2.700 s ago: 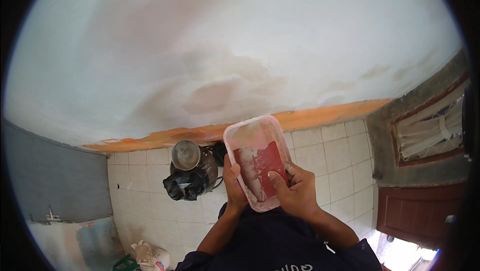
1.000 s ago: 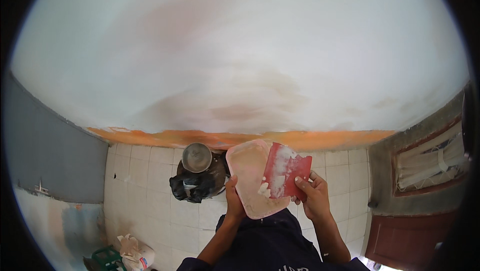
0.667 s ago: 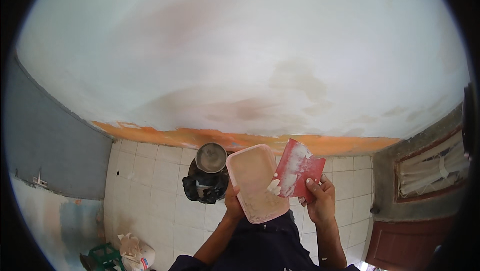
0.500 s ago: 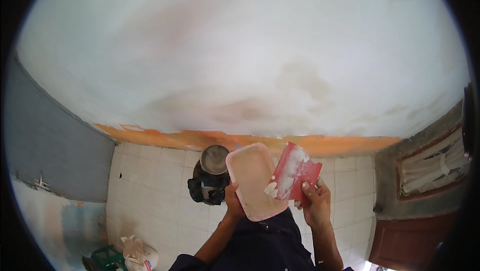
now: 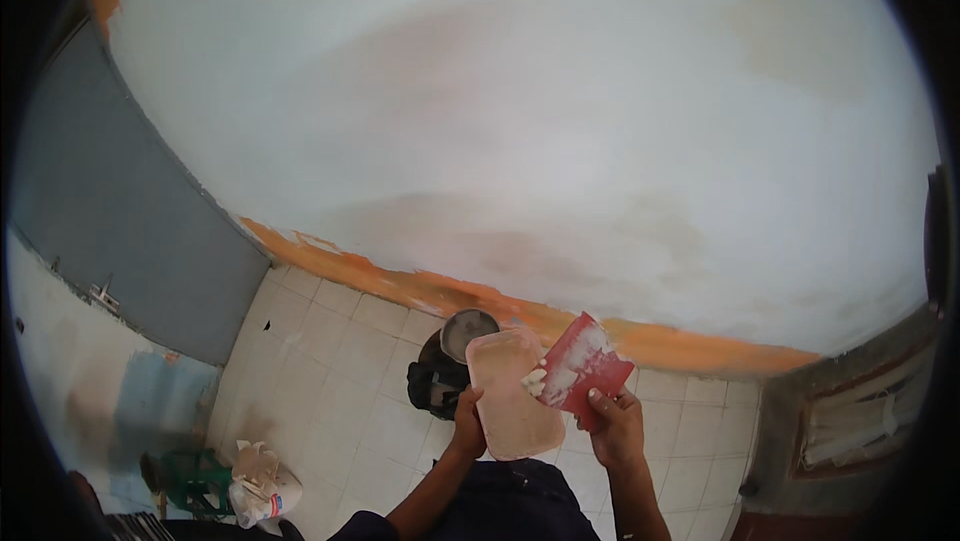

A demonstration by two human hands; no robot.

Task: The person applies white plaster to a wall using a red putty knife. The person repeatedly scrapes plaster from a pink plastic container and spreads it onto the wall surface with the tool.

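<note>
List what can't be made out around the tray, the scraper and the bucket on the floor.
Head view only:
- Left hand: its fingers are hidden behind the pink tray, so its grip is unclear.
- Red scraper: its handle is covered by the right hand.
- Bucket: contents too small to tell; the tray overlaps its side.
- Dark bag beneath the bucket: too blurred to identify.
- White sack: too small to tell its contents.

A red scraper (image 5: 585, 369), a pale pink tray (image 5: 512, 406), white floor tiles (image 5: 330, 361).
</note>
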